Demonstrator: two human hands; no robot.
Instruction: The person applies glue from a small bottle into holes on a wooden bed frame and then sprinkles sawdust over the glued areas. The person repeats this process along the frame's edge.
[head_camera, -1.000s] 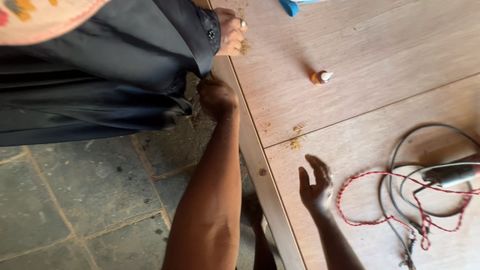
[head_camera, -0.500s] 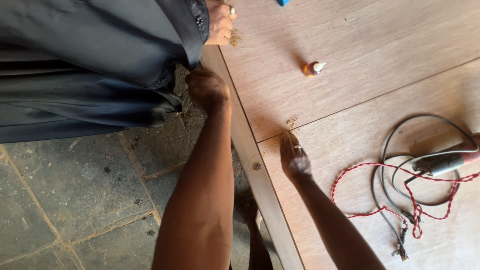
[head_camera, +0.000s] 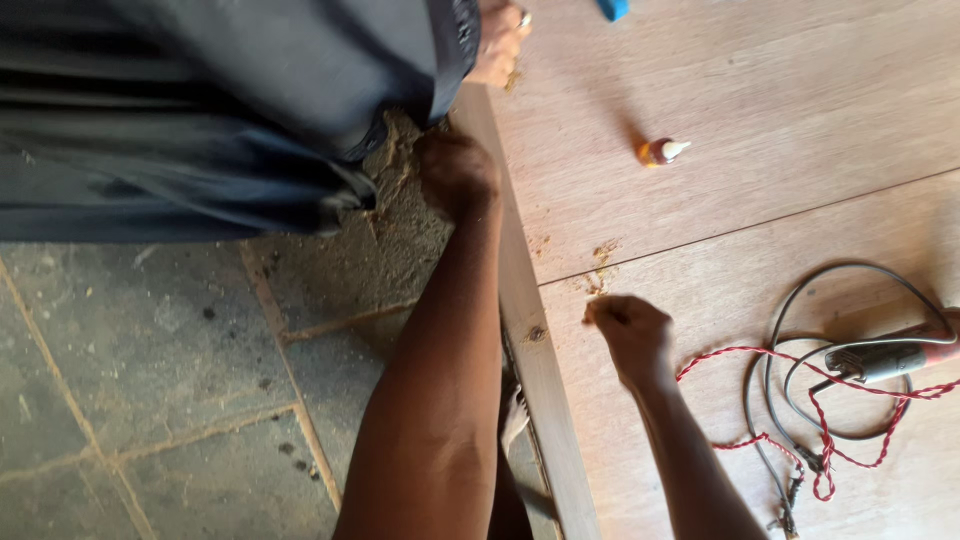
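Left hand (head_camera: 455, 175): we grip the table (head_camera: 530, 350) edge.
Right hand (head_camera: 630, 330): clenched, empty, on sawdust (head_camera: 600, 268).
Risk: we judge splinters likely.

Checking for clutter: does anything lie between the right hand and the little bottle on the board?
Nothing visible blocks it. Between the right hand and the bottle there is only bare board, a seam and some sawdust. The cables lie off to the side.

Packages: one small bottle (head_camera: 660, 152), lying on its side on the table (head_camera: 760, 90), well in from the near edge.
Shape: stubby, pointed nozzle.
Colours: amber-orange body, white tip.
Labels, signs, screens: none visible.
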